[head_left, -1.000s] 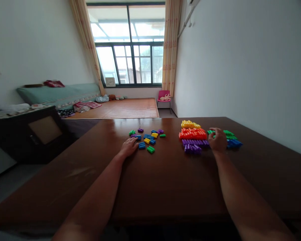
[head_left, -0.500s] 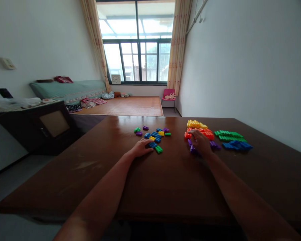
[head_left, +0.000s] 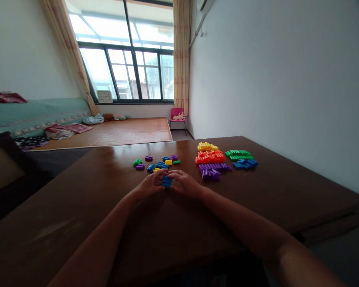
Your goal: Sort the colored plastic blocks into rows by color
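My left hand (head_left: 150, 184) rests near the middle of the table, its thumb and fingers curled around the left side of some blue ridged plastic pieces (head_left: 166, 182). From the other side my right hand (head_left: 186, 183) reaches in with fingers and thumb apart, its fingertips close above the same pieces. I cannot tell whether the right fingertips touch them. Just behind the hands lie loose pieces, among them a yellow piece (head_left: 168, 162), blue pieces (head_left: 162, 165), a purple piece (head_left: 140, 167) and green pieces (head_left: 137, 162).
To the right, pieces sit grouped by colour: yellow (head_left: 208, 146), orange-red (head_left: 210, 156), purple (head_left: 215, 167), green (head_left: 239, 154) and blue (head_left: 245, 164). The brown table (head_left: 155, 239) ends before a bed (head_left: 131, 129) and a pink chair (head_left: 177, 113). A white wall stands at right.
My right hand has left the purple group and come over to the blue pieces beside my left hand. More purple pieces now show. The view has turned to the right.
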A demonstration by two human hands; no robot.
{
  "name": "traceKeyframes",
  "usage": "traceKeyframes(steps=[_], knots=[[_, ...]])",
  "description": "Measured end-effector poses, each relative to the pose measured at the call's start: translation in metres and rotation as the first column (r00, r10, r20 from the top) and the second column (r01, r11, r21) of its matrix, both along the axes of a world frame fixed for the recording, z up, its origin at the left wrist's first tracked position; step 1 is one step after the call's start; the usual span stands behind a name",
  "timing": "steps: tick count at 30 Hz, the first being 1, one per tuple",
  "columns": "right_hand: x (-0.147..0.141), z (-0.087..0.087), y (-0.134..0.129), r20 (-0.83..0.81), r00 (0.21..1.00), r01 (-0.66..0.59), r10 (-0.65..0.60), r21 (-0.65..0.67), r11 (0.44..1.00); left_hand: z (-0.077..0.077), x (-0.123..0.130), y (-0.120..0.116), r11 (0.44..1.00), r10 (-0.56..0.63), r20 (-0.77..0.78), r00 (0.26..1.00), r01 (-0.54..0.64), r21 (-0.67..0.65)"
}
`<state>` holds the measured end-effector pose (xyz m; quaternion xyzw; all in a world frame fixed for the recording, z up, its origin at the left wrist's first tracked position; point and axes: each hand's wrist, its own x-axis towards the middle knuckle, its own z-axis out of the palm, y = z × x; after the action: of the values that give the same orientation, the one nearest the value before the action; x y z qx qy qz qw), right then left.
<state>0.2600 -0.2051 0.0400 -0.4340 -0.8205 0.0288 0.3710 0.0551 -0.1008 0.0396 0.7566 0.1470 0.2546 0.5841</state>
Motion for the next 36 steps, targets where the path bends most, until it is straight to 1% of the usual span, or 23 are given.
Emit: traceKeyframes(steps=[3,5,6,8,9,10,11,12,13,14,15,16,17,18,19,21,24,26,28,30,32,34,36], knots=[[-0.001,0.001,0.001,-0.046,0.999,-0.011,0.010,-0.018,1.000,0.002,0.001,-0.002,1.000,0.022,-0.035,0.999,-0.021,0.022],[0.002,0.008,0.004,-0.041,0.999,-0.006,0.006,-0.002,1.000,0.002,0.001,-0.003,0.998,0.042,-0.049,0.998,-0.040,0.053],[0.008,0.014,0.005,-0.037,0.999,0.022,-0.022,0.021,1.000,0.002,0.001,-0.002,0.996,0.065,-0.057,0.996,-0.061,0.072],[0.032,0.030,0.004,-0.071,0.984,0.169,-0.163,0.088,0.982,0.002,-0.001,0.000,0.985,0.142,-0.076,0.987,-0.134,0.107],[0.052,0.038,0.002,-0.114,0.953,0.294,-0.281,0.116,0.949,0.002,-0.002,0.002,0.976,0.189,-0.087,0.978,-0.177,0.124],[0.076,0.045,-0.003,-0.164,0.894,0.438,-0.416,0.127,0.890,0.002,-0.004,0.004,0.965,0.234,-0.093,0.968,-0.220,0.140],[0.102,0.050,-0.010,-0.219,0.793,0.600,-0.568,0.119,0.791,0.002,-0.005,0.006,0.954,0.271,-0.095,0.958,-0.255,0.156],[0.130,0.052,-0.018,-0.233,0.655,0.749,-0.718,0.079,0.658,0.002,-0.006,0.008,0.945,0.299,-0.092,0.950,-0.281,0.169],[0.158,0.051,-0.027,-0.226,0.494,0.864,-0.840,0.024,0.502,0.002,-0.007,0.009,0.936,0.321,-0.086,0.943,-0.302,0.179],[0.182,0.048,-0.036,-0.188,0.335,0.936,-0.923,-0.046,0.349,0.001,-0.008,0.010,0.931,0.333,-0.082,0.939,-0.314,0.188],[0.203,0.043,-0.045,-0.130,0.196,0.970,-0.972,-0.122,0.212,0.001,-0.008,0.010,0.927,0.340,-0.084,0.937,-0.319,0.196],[0.218,0.036,-0.052,-0.065,0.095,0.978,-0.993,-0.180,0.106,0.001,-0.008,0.011,0.925,0.344,-0.091,0.935,-0.320,0.205],[0.229,0.028,-0.057,-0.004,0.030,0.976,-1.000,-0.217,0.030,0.001,-0.008,0.011,0.924,0.344,-0.102,0.933,-0.317,0.215],[0.234,0.021,-0.059,0.049,0.000,0.971,-0.999,-0.237,-0.012,0.000,-0.008,0.011,0.922,0.344,-0.113,0.932,-0.312,0.227],[0.235,0.015,-0.060,0.091,-0.004,0.970,-0.996,-0.243,-0.026,-0.001,-0.009,0.012,0.922,0.341,-0.121,0.932,-0.306,0.239],[0.231,0.005,-0.056,0.151,0.019,0.972,-0.988,-0.236,-0.017,-0.003,-0.010,0.014,0.923,0.331,-0.126,0.935,-0.292,0.251],[0.227,0.000,-0.050,0.202,0.034,0.970,-0.979,-0.241,-0.016,-0.006,-0.012,0.018,0.926,0.321,-0.114,0.940,-0.287,0.244],[0.234,0.001,-0.049,0.163,0.027,0.965,-0.986,-0.262,-0.017,-0.008,-0.014,0.020,0.926,0.323,-0.117,0.939,-0.289,0.243],[0.247,0.004,-0.050,0.056,0.023,0.958,-0.998,-0.287,0.006,-0.009,-0.014,0.021,0.925,0.327,-0.126,0.937,-0.290,0.247],[0.261,0.009,-0.052,-0.030,0.002,0.957,-1.000,-0.288,0.011,-0.009,-0.014,0.021,0.924,0.328,-0.136,0.935,-0.288,0.253],[0.273,0.013,-0.056,-0.019,-0.028,0.963,-0.999,-0.270,-0.022,-0.009,-0.013,0.021,0.923,0.326,-0.140,0.935,-0.283,0.261],[0.281,0.016,-0.060,0.061,-0.054,0.967,-0.997,-0.247,-0.067,-0.009,-0.012,0.021,0.922,0.321,-0.145,0.936,-0.274,0.273],[0.285,0.015,-0.063,0.153,-0.057,0.971,-0.987,-0.222,-0.091,-0.010,-0.011,0.022,0.922,0.315,-0.150,0.937,-0.264,0.282]])
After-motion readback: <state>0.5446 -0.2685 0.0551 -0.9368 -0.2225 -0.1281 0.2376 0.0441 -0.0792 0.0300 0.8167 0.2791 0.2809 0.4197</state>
